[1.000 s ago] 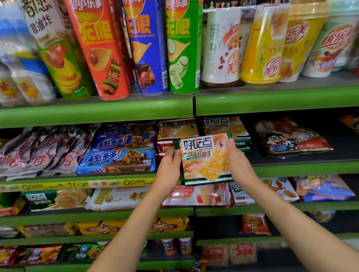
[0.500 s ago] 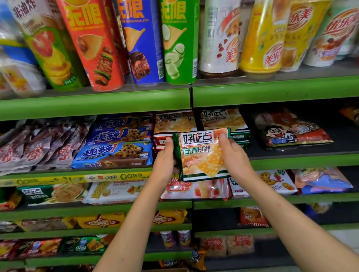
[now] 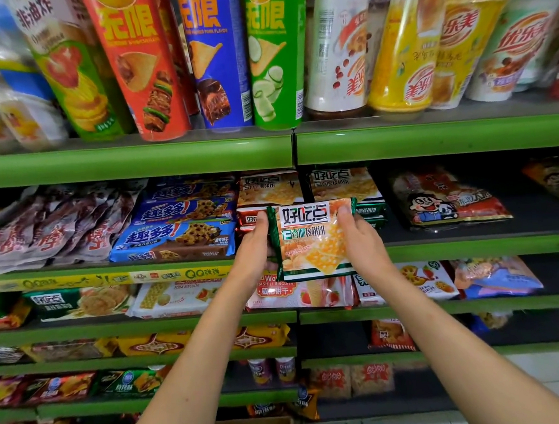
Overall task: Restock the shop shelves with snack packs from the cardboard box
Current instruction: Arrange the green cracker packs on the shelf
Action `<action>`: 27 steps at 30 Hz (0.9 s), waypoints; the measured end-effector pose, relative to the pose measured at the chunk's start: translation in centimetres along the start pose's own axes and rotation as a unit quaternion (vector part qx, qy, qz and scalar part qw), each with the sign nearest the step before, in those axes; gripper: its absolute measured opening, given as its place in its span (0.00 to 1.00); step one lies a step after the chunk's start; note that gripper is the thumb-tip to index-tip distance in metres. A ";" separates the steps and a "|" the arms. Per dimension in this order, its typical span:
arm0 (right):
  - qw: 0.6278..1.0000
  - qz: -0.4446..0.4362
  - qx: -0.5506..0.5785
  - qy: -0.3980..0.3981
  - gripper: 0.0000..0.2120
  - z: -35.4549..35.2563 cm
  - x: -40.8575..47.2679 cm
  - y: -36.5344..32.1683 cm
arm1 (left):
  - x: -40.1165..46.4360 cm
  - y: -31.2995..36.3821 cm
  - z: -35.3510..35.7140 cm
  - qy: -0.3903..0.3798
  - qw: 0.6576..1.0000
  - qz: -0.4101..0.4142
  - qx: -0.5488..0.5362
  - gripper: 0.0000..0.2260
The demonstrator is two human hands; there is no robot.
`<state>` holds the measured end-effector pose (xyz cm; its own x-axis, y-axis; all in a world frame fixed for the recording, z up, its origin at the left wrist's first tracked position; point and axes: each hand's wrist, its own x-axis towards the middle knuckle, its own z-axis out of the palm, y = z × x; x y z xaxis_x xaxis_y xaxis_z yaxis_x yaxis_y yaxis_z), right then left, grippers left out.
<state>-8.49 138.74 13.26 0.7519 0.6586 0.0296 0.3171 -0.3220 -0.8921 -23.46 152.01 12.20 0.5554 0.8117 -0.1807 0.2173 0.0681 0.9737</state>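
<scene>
Green-edged pack (image 3: 312,239) gripped at both sides by our left hand (image 3: 252,247) and right hand (image 3: 360,242); we should slide it flat onto the matching stack (image 3: 343,186).

Both hands hold a biscuit pack (image 3: 314,242) at the green shelf (image 3: 475,248) edge: left hand (image 3: 252,247) on its left side, right hand (image 3: 362,242) on its right, before matching stacked packs (image 3: 343,185).

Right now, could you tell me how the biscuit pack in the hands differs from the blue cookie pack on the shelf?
The biscuit pack is orange with green edges and held tilted by both hands; the blue cookie pack lies flat on the shelf, untouched. Both show biscuits.
</scene>
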 end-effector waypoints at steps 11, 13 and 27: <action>1.000 -0.005 -0.012 0.013 0.36 0.2 -0.1 -0.2 | -0.4 0.1 0.2 -0.011 1.000 -0.003 -0.004 0.29; 1.000 -0.004 -0.013 0.015 0.37 0.2 -0.2 -0.2 | -0.5 0.2 0.2 -0.012 1.000 -0.002 -0.004 0.28; 1.000 -0.001 -0.007 0.016 0.37 0.2 -0.3 -0.2 | -0.8 0.6 0.1 -0.011 1.000 0.002 -0.005 0.25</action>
<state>-8.86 138.75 13.34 0.7689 0.6377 0.0463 0.3270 -0.3299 -0.8856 -23.72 151.33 12.88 0.5731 0.7995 -0.1800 0.2076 0.0709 0.9756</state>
